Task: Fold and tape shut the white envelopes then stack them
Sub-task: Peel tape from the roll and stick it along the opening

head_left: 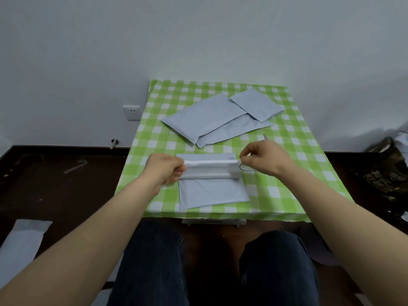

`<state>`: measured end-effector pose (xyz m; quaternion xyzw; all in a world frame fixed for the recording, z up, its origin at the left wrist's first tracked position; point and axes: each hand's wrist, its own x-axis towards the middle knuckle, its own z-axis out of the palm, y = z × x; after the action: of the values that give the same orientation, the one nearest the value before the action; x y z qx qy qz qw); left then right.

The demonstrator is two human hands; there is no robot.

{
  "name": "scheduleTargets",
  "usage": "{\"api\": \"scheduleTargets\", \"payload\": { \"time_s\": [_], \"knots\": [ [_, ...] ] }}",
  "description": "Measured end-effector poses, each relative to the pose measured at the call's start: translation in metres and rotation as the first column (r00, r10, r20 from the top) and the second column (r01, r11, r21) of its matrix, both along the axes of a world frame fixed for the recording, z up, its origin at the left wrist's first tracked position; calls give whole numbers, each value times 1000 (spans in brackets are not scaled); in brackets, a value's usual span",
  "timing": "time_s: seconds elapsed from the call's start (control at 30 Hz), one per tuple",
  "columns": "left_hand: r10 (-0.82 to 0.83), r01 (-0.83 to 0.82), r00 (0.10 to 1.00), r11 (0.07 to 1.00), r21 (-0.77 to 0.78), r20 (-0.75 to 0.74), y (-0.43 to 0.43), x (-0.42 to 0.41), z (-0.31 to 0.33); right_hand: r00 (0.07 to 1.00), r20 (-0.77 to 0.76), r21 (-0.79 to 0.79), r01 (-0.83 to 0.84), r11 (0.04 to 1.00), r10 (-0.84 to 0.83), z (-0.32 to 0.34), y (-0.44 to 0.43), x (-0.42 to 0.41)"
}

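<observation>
Head view: on the near part of the green-checked table lies a white envelope, its upper part folded over into a raised band across the middle. The left hand pinches the left end of that band with curled fingers and thumb; the right hand pinches the right end in the same way. A clear ring lies just beside the right fingertips; I cannot tell what it is. Farther back, three more envelopes overlap in a loose spread. Another envelope rests on the dark floor at near left. A wall socket sits left of the table.
</observation>
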<state>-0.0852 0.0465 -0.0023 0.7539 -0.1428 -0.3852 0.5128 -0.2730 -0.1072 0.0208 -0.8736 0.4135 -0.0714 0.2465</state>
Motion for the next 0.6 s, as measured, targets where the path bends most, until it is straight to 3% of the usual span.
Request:
{"api": "scheduleTargets", "payload": {
  "time_s": [0.33,0.6],
  "knots": [
    [-13,15,983,1000,-12,182,9,-2,-31,998,-63,-51,28,998,-31,-14,1,-4],
    [85,-79,989,995,-59,117,0,6,-25,997,13,-147,75,986,-74,-6,2,1]
  ]
}}
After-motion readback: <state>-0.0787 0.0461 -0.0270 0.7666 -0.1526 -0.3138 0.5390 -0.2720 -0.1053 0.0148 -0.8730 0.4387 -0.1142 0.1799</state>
